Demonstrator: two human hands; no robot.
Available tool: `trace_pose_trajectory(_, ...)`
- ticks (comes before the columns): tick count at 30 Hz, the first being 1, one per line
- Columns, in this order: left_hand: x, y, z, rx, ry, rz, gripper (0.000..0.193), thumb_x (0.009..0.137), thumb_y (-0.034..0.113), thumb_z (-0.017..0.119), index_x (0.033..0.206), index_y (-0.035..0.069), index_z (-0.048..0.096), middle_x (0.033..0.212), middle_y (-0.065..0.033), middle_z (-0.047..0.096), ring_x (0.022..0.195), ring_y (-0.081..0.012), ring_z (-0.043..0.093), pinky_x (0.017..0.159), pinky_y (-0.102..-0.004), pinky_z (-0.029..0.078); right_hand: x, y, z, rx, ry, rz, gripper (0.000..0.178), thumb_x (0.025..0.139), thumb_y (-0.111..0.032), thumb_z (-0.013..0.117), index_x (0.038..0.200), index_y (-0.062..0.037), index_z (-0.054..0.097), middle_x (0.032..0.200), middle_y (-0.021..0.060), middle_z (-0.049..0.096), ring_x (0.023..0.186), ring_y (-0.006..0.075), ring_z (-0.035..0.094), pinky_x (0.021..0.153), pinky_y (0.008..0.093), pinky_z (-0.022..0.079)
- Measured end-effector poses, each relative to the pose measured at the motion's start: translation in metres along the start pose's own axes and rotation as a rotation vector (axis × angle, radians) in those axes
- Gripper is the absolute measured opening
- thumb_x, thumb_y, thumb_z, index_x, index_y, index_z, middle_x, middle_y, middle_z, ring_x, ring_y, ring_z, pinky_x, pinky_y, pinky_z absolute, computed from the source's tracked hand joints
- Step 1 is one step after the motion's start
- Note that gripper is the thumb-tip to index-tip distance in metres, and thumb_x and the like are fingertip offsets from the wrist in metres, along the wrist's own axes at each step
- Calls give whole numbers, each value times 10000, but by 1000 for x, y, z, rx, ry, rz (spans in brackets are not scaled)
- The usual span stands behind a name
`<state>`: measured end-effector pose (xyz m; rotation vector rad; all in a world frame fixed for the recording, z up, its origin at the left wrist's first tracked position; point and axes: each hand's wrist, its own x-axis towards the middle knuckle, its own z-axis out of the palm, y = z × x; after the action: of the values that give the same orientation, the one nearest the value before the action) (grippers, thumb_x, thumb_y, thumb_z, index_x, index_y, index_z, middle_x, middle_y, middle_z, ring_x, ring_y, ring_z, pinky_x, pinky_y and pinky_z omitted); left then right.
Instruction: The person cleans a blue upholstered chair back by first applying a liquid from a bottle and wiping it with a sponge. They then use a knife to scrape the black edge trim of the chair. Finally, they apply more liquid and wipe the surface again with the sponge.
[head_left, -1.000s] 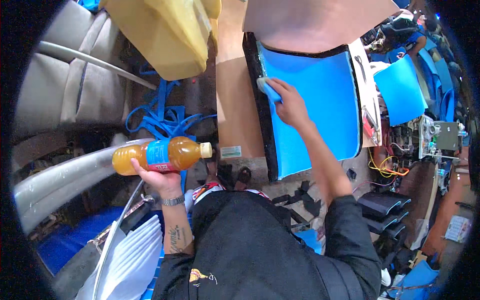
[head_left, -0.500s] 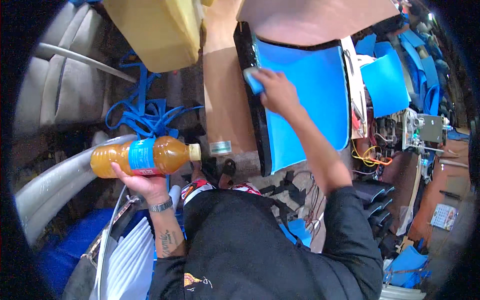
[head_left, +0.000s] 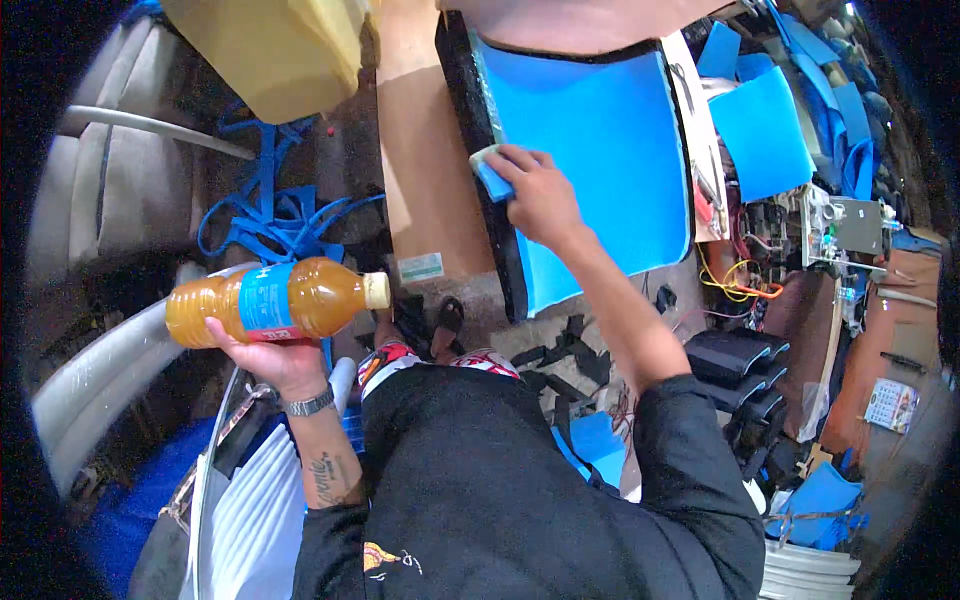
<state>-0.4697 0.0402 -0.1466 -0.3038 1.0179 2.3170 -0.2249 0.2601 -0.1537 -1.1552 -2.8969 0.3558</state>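
Observation:
My left hand (head_left: 275,362) is wrapped under a large clear plastic bottle (head_left: 325,298) of amber liquid. The bottle lies on its side, with a blue label and its pale cap pointing right. Pinched in my right hand (head_left: 545,205) is a small blue foam block (head_left: 492,182) with a pale face. It rests on the black border (head_left: 507,265) along the left side of a panel. Bright blue foam sheet (head_left: 610,140) covers the middle of that panel. A wet-looking sheen shows on the border's far part.
A brown board (head_left: 430,170) lies left of the panel, with yellow foam (head_left: 270,60) beyond it. Blue foam strips (head_left: 275,215) tangle on the floor. White curved pieces (head_left: 110,355) lie at left. At right are stacked black pads (head_left: 735,360) and yellow cable (head_left: 735,285).
My right hand has slid the foam block along the black border toward me. The whole view has shifted slightly; my left hand keeps its hold on the bottle.

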Motion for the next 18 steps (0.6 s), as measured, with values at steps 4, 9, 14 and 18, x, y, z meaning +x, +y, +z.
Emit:
trace_pose_trajectory(4, -5, -2, 2, 3, 32, 41, 593, 836, 548, 493, 1240, 117, 456, 1182, -97, 547, 1068, -302, 544, 936, -507, 428, -94, -1, 53, -53, 44, -68, 569, 644, -28, 596, 1197, -150, 537, 1225, 68, 519, 1053, 332, 514, 831, 409, 501)
trace_pose_trajectory(9, -32, -7, 11, 24, -18, 51, 600, 840, 563, 474, 1233, 110, 458, 1179, -106, 547, 1065, -306, 546, 934, -502, 431, -151, -20, 11, 371, -115, 162, 517, 718, -18, 595, 1217, -142, 538, 1190, 85, 563, 1050, 294, 547, 860, 404, 490)
trace_pose_trajectory(14, -67, -15, 47, 85, -222, 81, 652, 828, 598, 480, 1223, 81, 457, 1131, -137, 569, 1034, -324, 564, 918, -501, 439, -140, -35, 8, 1930, 93, 665, 401, 834, -63, 589, 1229, -67, 520, 1125, 86, 611, 1024, 226, 589, 880, 369, 484)
trace_pose_trajectory(18, -85, -21, 82, 170, -403, 113, 689, 840, 594, 468, 1231, 28, 439, 1112, -161, 573, 1020, -347, 569, 916, -491, 441, -137, -54, 7, 2303, -18, 480, 416, 877, -96, 541, 1276, -38, 441, 1182, 102, 561, 1077, 246, 563, 925, 426, 466)
